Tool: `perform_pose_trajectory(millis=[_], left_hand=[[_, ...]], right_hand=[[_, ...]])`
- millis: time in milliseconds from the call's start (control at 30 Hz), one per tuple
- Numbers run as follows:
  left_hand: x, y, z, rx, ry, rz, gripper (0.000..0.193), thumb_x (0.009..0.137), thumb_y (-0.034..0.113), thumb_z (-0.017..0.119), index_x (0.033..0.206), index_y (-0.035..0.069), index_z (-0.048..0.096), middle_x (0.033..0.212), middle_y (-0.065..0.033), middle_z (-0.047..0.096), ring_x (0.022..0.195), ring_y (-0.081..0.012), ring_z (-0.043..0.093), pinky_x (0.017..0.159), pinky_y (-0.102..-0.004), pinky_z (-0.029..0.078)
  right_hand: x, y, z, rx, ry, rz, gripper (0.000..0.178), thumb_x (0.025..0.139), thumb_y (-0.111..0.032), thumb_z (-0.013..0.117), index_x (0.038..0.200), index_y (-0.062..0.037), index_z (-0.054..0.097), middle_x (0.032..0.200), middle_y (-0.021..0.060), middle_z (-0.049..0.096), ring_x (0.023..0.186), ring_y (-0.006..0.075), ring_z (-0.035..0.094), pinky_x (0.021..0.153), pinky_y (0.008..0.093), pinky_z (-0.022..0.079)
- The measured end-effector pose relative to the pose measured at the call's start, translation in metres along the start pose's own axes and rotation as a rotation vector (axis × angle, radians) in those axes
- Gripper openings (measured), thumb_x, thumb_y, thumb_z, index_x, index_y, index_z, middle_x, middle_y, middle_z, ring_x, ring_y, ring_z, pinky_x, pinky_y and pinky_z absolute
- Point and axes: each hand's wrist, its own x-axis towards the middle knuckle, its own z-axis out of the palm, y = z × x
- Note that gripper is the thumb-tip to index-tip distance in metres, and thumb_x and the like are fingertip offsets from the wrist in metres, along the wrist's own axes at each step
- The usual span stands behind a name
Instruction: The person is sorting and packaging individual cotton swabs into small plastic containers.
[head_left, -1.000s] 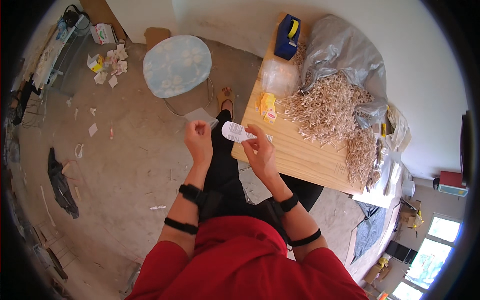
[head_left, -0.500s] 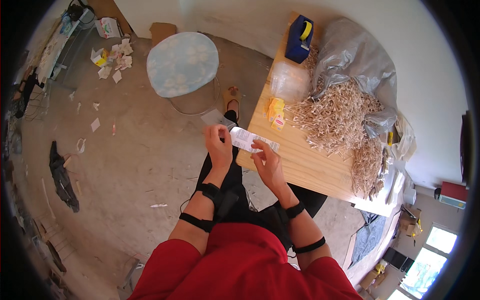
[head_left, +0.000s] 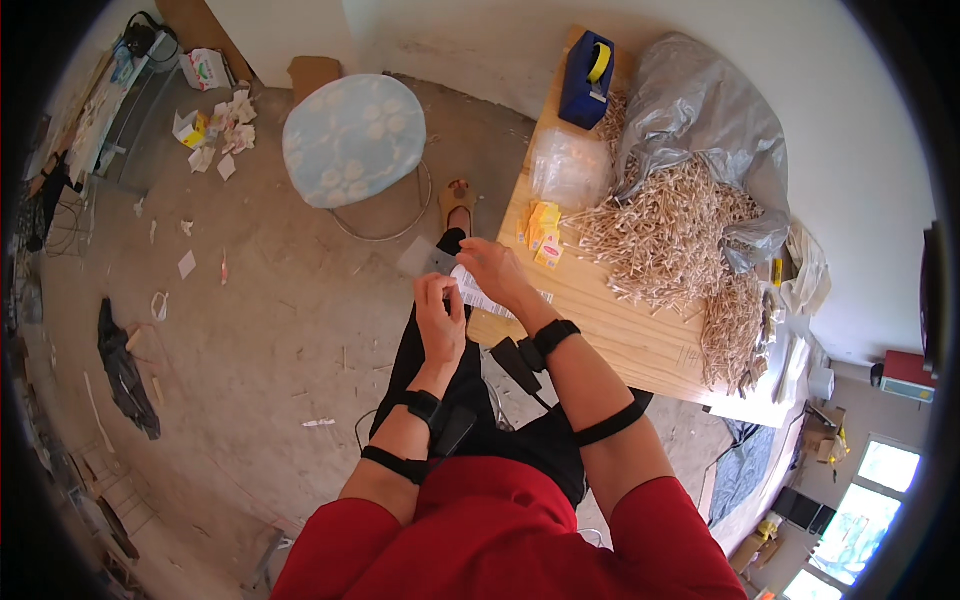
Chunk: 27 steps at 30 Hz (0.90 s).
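Note:
My left hand (head_left: 440, 310) is closed in a pinch at the lower edge of a small clear plastic bag (head_left: 415, 256), above my left knee. A white slip with printed lines (head_left: 487, 298) reaches from beside those fingers toward the table corner. Over the slip's upper end arches my right hand (head_left: 494, 272), fingers bent and tips near the bag's right edge. What its fingertips grip is hidden, and I cannot tell whether the slip's end lies inside the bag. Nearest on the table are small yellow-and-white packets (head_left: 543, 235).
The wooden table (head_left: 600, 345) holds a heap of cotton swabs (head_left: 665, 230) spilling from a grey plastic bag (head_left: 700, 95), a stack of clear plastic bags (head_left: 570, 168) and a blue tape dispenser (head_left: 587, 82). A stool with a pale blue cover (head_left: 353, 140) stands ahead; scraps (head_left: 235, 120) litter the floor.
My right hand has moved left and forward, from the slip's right part to its upper end by the bag. My left hand has come slightly nearer to me, still pinching.

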Motion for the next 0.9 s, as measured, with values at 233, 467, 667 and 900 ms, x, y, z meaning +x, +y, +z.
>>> perform_pose_trajectory(millis=[233, 467, 667, 900], left_hand=[[-0.014, -0.007, -0.018, -0.028, 0.113, -0.210, 0.059, 0.092, 0.016, 0.070, 0.139, 0.002, 0.038, 0.139, -0.0140, 0.039, 0.116, -0.0247, 0.053, 0.100, -0.0381, 0.045], [0.000, -0.038, -0.022, -0.593, -0.278, -0.836, 0.044, 0.091, 0.035, 0.073, 0.119, 0.004, 0.063, 0.100, -0.0047, 0.068, 0.088, -0.0117, 0.063, 0.079, -0.0266, 0.051], [-0.005, -0.022, -0.005, -0.564, -0.319, -0.990, 0.037, 0.093, 0.038, 0.069, 0.107, 0.003, 0.071, 0.089, 0.0003, 0.065, 0.075, -0.0066, 0.057, 0.069, -0.0224, 0.047], [-0.007, -0.022, 0.007, -0.437, -0.407, -0.885, 0.039, 0.094, 0.035, 0.069, 0.106, -0.003, 0.070, 0.090, -0.0018, 0.067, 0.074, -0.0065, 0.054, 0.068, -0.0236, 0.044]], right_hand=[[0.012, 0.015, -0.008, -0.043, -0.219, 0.000, 0.033, 0.078, -0.021, 0.076, 0.108, -0.0064, 0.071, 0.092, 0.0147, 0.074, 0.087, 0.0293, 0.071, 0.080, 0.0368, 0.055], [0.020, -0.001, -0.027, -0.142, -0.320, -0.097, 0.018, 0.076, -0.020, 0.076, 0.087, -0.0058, 0.075, 0.085, 0.0153, 0.072, 0.082, 0.0321, 0.069, 0.077, 0.0396, 0.054], [0.014, 0.018, -0.034, -0.305, -0.223, -0.190, 0.014, 0.075, -0.018, 0.075, 0.081, -0.0060, 0.076, 0.083, 0.0170, 0.069, 0.082, 0.0357, 0.067, 0.075, 0.0436, 0.053], [0.005, 0.035, -0.028, -0.224, -0.021, -0.033, 0.016, 0.081, -0.021, 0.072, 0.084, -0.0058, 0.076, 0.089, 0.0179, 0.067, 0.084, 0.0367, 0.065, 0.076, 0.0449, 0.051]])
